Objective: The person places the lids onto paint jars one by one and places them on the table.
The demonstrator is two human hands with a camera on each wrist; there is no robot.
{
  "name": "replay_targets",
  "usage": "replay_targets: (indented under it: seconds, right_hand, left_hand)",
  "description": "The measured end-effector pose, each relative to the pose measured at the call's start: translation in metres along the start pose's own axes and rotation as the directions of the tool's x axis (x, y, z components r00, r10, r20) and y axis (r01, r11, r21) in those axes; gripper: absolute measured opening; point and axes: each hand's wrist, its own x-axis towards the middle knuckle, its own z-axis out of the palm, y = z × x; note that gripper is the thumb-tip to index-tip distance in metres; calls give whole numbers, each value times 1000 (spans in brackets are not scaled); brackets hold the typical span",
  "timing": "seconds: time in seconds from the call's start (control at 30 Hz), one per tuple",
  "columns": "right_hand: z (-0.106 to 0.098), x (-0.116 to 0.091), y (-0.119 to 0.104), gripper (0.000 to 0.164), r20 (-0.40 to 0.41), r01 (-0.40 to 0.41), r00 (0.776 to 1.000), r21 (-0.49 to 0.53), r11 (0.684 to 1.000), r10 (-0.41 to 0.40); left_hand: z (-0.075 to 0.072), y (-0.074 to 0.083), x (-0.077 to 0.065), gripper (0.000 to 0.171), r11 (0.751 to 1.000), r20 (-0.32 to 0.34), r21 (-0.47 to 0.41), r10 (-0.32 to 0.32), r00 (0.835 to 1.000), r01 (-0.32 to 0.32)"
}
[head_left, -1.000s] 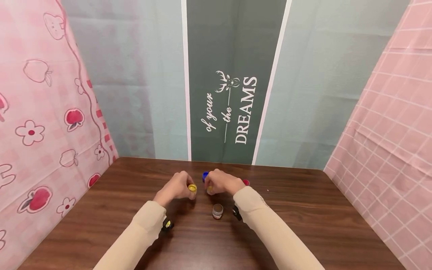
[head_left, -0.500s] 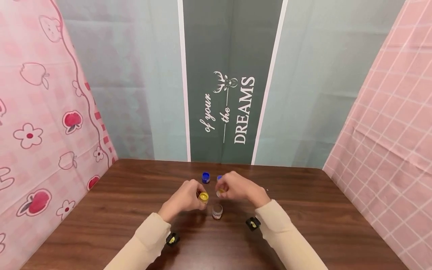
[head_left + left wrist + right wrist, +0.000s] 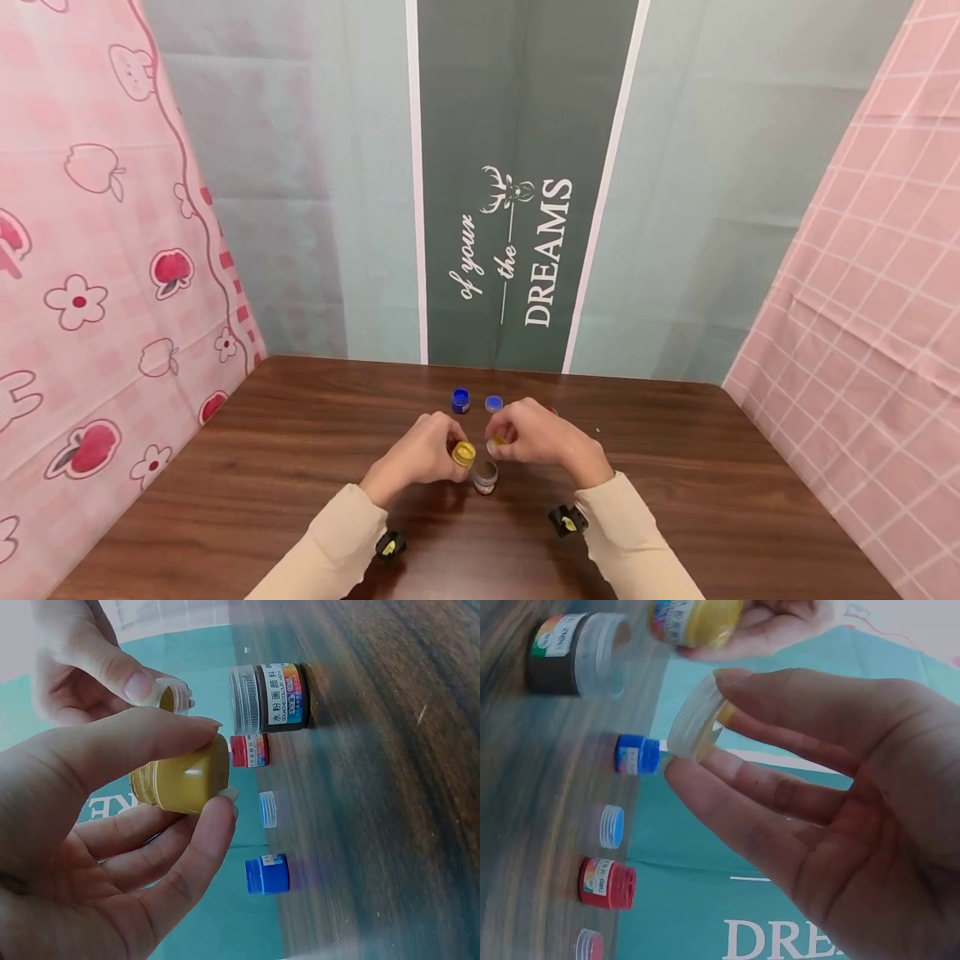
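My left hand [image 3: 422, 450] grips a small jar of yellow paint [image 3: 463, 454] whose top is uncovered; thumb and fingers wrap its sides in the left wrist view. Just to the right, my right hand [image 3: 542, 433] pinches a clear ribbed lid [image 3: 696, 716] by its edge, with yellow paint on its inner side. The jar and lid are apart. Below and between the hands stands a dark paint jar [image 3: 283, 697] with a clear ribbed cap on it.
Farther back on the wooden table [image 3: 645, 483] stand an uncapped blue paint jar [image 3: 461, 402] and its blue-stained lid [image 3: 493, 404]. A red paint jar [image 3: 607, 883] and a red-stained lid [image 3: 590, 945] are mostly behind my right hand in the head view. Curtains surround the table.
Both hands have come toward the dark jar, the left moving right with the yellow jar, the right drawing back with the lid. The blue jar and blue lid are now uncovered to view.
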Motion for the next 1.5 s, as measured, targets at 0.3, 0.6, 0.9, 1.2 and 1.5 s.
replay_targets:
  seconds: [0.3, 0.6, 0.9, 1.2, 1.5]
  right_hand:
    - [0, -4, -1, 11, -13, 13, 1000, 0, 1000, -13]
    - [2, -9, -3, 16, -37, 10, 999, 47, 999, -8]
    - [2, -9, -4, 16, -53, 7, 999, 67, 998, -4]
    - [3, -10, -7, 16, -64, 8, 998, 71, 997, -4]
    - [2, -8, -12, 14, -87, 57, 995, 64, 996, -51]
  left_hand:
    - [-1, 3, -3, 25, 1000, -27, 10, -3, 1000, 3]
    - [-1, 5, -6, 26, 1000, -28, 2, 10, 1000, -10]
    - [-1, 8, -6, 26, 1000, -18, -17, 14, 1000, -14]
    - [-1, 8, -9, 27, 1000, -23, -25, 16, 1000, -16]
    - [-3, 9, -8, 27, 999, -9, -38, 15, 1000, -15]
